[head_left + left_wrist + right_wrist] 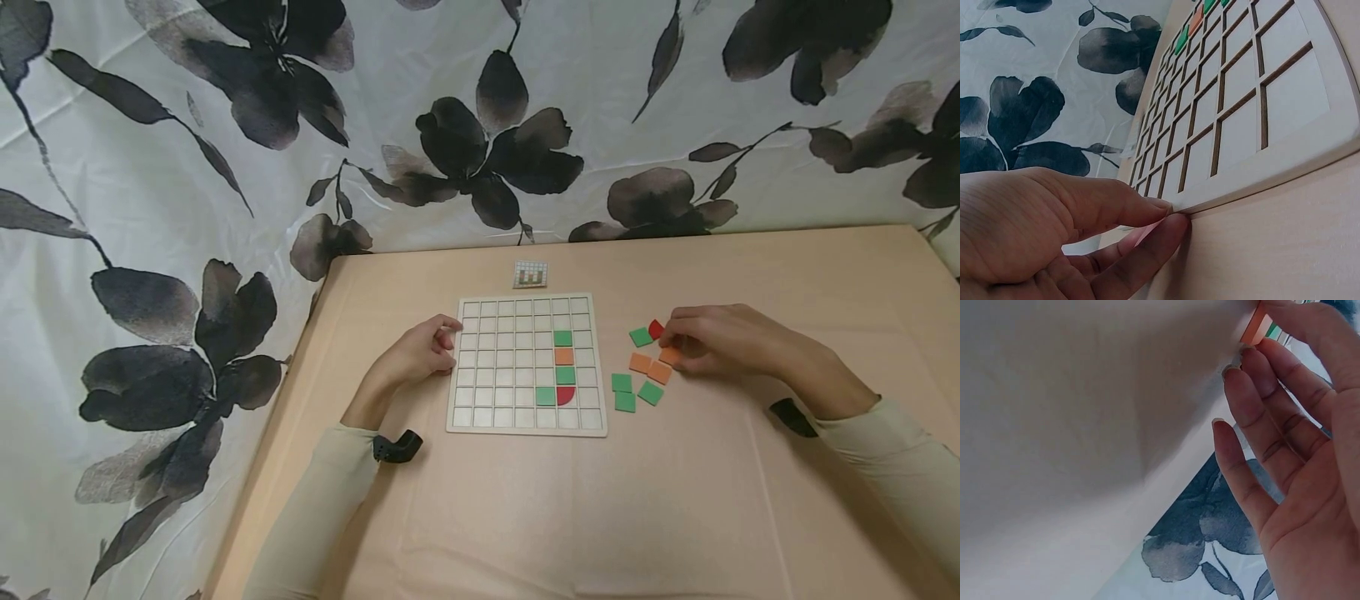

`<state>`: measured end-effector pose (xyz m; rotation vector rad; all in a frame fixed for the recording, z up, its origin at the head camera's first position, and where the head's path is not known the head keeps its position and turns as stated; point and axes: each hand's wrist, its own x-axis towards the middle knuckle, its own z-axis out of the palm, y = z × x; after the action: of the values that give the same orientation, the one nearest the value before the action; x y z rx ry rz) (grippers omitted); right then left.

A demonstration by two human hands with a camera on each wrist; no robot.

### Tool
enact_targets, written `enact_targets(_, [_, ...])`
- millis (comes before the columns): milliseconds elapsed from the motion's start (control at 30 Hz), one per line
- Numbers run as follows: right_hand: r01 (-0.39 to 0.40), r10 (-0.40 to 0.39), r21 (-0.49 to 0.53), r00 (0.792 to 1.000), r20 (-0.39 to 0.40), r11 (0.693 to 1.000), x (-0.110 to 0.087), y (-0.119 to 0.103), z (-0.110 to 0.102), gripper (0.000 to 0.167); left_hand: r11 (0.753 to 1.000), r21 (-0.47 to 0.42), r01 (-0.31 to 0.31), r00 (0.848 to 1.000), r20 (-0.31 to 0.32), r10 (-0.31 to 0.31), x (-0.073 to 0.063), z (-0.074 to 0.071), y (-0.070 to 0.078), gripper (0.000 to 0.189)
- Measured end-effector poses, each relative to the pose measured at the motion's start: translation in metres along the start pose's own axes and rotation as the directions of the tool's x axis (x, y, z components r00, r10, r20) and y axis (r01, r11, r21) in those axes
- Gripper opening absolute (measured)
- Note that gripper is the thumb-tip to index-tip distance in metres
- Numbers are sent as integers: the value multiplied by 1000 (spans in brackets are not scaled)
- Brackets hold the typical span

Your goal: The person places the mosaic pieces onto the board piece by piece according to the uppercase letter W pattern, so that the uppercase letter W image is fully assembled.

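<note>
A white grid board (498,358) lies on the table, and my left hand (420,348) pinches its left edge between thumb and fingers. In its cells sit green tiles (562,338), an orange tile (563,357) and a red tile with a rounded corner (566,395). To the board's right, my right hand (723,333) pinches an orange tile (1255,326) between thumb and index finger, the other fingers loosely bent. Beside its fingertips lie two loose orange tiles (641,362), several green tiles (650,392) and a red piece (656,329), partly covered by the hand.
A small card with a gridded picture (530,274) lies behind the board, close to the table's far edge. The light wooden table (525,517) meets a flower-printed cloth (420,67) at the back and left.
</note>
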<state>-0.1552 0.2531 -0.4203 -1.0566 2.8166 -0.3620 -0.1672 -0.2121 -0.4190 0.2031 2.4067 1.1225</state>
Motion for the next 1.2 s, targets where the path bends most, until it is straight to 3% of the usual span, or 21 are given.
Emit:
enact_targets(533, [-32, 32, -27, 999, -7, 999, 2, 1, -3, 21, 1000, 0, -6, 1000, 0, 6, 0, -1, 3, 57])
enact_targets(733, [-15, 15, -37, 1000, -9, 999, 6, -1, -6, 21, 1000, -17, -4, 1000, 3, 4, -1, -1, 3, 57])
enact_targets(967, [41, -44, -41, 996, -83, 998, 12, -6, -13, 22, 1000, 5, -4, 1000, 3, 4, 0, -1, 2, 57])
enact_targets(1200, [41, -45, -39, 995, -86, 998, 22, -13, -20, 23, 1000, 7, -7, 1000, 0, 7, 1, 0, 0, 57])
